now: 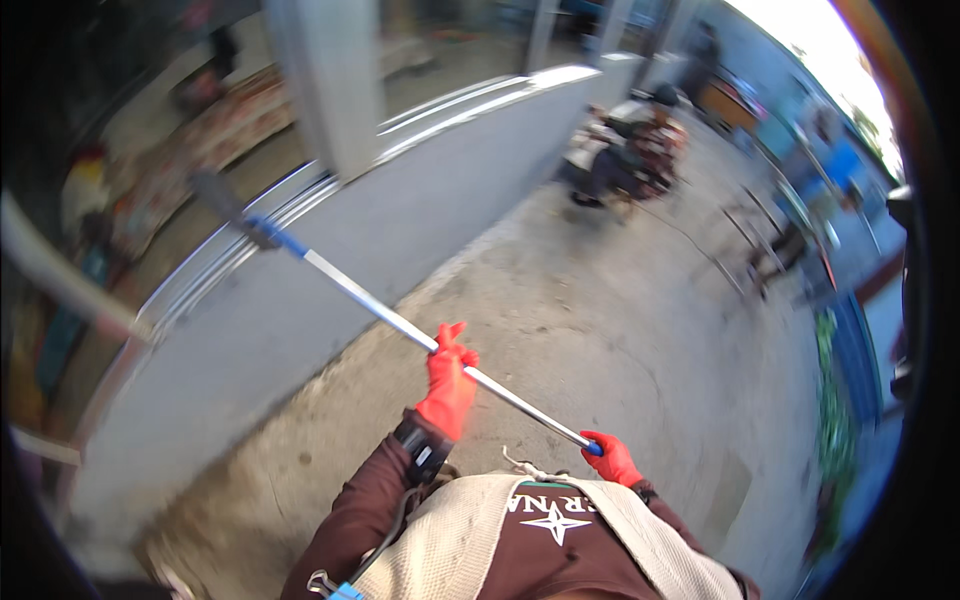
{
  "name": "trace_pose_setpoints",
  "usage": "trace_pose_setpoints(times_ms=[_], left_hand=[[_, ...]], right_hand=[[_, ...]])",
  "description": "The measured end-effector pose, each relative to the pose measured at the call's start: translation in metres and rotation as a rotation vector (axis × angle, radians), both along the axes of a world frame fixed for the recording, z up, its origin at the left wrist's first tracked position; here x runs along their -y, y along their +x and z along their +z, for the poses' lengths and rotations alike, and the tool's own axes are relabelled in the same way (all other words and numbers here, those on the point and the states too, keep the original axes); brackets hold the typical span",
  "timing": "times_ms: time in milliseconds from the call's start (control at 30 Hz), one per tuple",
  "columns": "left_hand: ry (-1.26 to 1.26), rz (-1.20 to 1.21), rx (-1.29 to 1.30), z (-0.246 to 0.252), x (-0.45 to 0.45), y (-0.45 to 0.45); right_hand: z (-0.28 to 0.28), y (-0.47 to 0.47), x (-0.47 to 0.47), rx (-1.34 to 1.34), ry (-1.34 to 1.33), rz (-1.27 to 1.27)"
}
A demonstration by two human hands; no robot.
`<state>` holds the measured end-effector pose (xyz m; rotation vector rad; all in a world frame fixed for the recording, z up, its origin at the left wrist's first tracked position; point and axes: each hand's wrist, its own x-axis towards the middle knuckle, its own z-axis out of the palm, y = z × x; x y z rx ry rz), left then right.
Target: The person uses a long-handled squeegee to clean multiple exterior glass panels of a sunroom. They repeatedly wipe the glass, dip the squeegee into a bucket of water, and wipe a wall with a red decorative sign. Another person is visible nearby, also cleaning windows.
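Observation:
A long metal pole [367,301] with blue ends slants across the view, from lower right to upper left. My left hand [450,382], in a red rubber glove, grips it around the middle. At the pole's near end, my right hand [613,459], gloved the same way, is closed on the blue tip. The far end carries a dark, blurred cleaning head [225,206], seen in front of a window's lower frame. Whether that head touches the glass or frame, I cannot tell.
A low grey wall [420,217] with a window sill runs along the left. Farther along the concrete floor [540,322] sits a blurred person [630,146]. Metal stands [772,217], another person [817,165] and green leafy produce [834,405] line the right. A cable crosses the floor.

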<state>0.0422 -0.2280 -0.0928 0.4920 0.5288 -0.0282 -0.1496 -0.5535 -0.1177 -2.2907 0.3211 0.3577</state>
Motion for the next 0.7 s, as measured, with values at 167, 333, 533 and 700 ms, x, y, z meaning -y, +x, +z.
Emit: trace_pose_setpoints(times_ms=[167,333,533,700], left_hand=[[0.069,-0.245,-0.152,-0.043,0.098,-0.018],[0.128,-0.476,-0.229,-0.092,0.247,-0.048],[0.192,-0.737,-0.422,-0.127,0.404,-0.102],[0.126,-0.933,-0.488,-0.15,0.511,-0.119]], right_hand=[[0.001,-0.083,0.075,-0.003,-0.188,-0.077],[-0.013,-0.189,0.166,0.13,-0.339,-0.198],[-0.01,-0.301,0.228,0.208,-0.348,-0.416],[0.009,-0.339,0.261,0.009,-0.206,-0.611]])
